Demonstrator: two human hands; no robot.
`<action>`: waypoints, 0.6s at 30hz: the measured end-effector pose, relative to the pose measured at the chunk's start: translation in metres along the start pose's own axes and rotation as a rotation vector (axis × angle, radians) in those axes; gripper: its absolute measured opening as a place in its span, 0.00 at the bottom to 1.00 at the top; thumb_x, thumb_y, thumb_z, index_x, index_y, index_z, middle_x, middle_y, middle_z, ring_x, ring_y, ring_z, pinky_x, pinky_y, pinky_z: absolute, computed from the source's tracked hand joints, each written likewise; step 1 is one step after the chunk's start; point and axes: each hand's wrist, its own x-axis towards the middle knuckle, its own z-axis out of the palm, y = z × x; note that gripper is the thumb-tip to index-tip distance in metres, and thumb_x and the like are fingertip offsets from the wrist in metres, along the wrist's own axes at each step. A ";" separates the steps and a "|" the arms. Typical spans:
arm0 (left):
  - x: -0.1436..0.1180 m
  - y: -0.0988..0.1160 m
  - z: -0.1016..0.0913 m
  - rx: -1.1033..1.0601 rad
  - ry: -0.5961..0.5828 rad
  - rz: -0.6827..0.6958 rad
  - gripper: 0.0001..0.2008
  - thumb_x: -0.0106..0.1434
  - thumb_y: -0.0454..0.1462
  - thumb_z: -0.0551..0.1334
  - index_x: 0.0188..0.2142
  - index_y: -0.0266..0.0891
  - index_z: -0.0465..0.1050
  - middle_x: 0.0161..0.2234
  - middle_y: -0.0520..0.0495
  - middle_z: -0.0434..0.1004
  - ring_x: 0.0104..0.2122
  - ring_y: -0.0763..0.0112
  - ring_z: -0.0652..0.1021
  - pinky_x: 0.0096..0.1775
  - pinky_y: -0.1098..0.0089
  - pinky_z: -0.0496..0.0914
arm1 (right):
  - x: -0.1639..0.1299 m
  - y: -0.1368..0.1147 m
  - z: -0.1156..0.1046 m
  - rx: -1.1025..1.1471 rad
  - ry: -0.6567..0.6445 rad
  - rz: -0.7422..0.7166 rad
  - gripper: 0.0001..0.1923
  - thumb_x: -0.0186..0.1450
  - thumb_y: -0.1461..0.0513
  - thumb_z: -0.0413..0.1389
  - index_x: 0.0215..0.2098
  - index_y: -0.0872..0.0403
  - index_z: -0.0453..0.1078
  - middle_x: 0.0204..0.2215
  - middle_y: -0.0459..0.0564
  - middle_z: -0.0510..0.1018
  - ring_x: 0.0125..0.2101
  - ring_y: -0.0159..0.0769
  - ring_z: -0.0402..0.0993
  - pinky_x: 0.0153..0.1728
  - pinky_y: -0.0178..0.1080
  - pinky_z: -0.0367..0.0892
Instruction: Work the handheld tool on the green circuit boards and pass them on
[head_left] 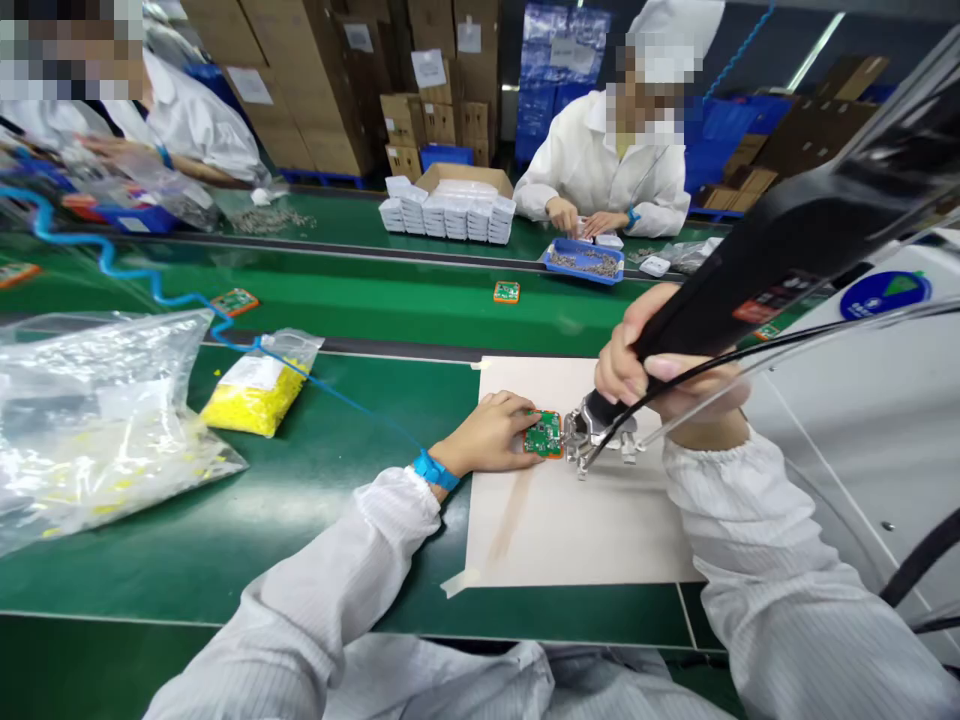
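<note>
Hands: L (491, 432) steadies board (543, 434); R (645, 365) apparently grips driver (772, 260).

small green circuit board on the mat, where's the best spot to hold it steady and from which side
Probably by its left edge and orange frame, from the left. The circuit board lies flat on the beige mat, and the black power tool in the right hand takes up its right side with its metal tip. The left hand already pins that left edge with its fingertips.
</note>
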 end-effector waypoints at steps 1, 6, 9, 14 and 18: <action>0.001 -0.002 0.001 0.026 0.011 -0.028 0.31 0.62 0.56 0.68 0.58 0.41 0.77 0.57 0.41 0.76 0.55 0.53 0.73 0.60 0.54 0.67 | -0.001 -0.008 -0.002 -0.001 0.032 -0.029 0.10 0.60 0.60 0.61 0.41 0.50 0.70 0.19 0.41 0.68 0.18 0.29 0.64 0.21 0.35 0.66; 0.022 -0.046 -0.001 0.263 0.274 -0.461 0.29 0.67 0.48 0.63 0.64 0.39 0.70 0.67 0.31 0.64 0.64 0.39 0.65 0.60 0.42 0.65 | -0.019 -0.055 -0.013 -0.055 0.286 -0.213 0.09 0.59 0.61 0.63 0.39 0.54 0.75 0.18 0.45 0.66 0.17 0.29 0.63 0.20 0.37 0.64; 0.047 -0.077 -0.012 0.314 0.450 -0.675 0.26 0.69 0.42 0.59 0.64 0.40 0.70 0.67 0.31 0.62 0.65 0.37 0.63 0.60 0.41 0.64 | -0.028 -0.066 -0.014 -0.105 0.325 -0.236 0.10 0.59 0.62 0.64 0.39 0.54 0.77 0.18 0.48 0.67 0.18 0.32 0.65 0.20 0.39 0.64; 0.101 -0.076 -0.013 0.246 0.293 -0.610 0.23 0.73 0.42 0.54 0.63 0.39 0.72 0.67 0.35 0.62 0.66 0.46 0.62 0.64 0.48 0.62 | -0.027 -0.064 -0.014 -0.144 0.270 -0.218 0.10 0.62 0.62 0.62 0.43 0.51 0.78 0.18 0.48 0.67 0.19 0.33 0.67 0.21 0.41 0.67; 0.158 -0.070 -0.004 0.215 0.100 -0.615 0.27 0.68 0.51 0.63 0.61 0.43 0.73 0.63 0.34 0.67 0.60 0.45 0.71 0.58 0.51 0.69 | -0.030 -0.064 -0.018 -0.180 0.198 -0.162 0.11 0.65 0.60 0.59 0.46 0.46 0.77 0.18 0.48 0.67 0.19 0.34 0.68 0.21 0.42 0.69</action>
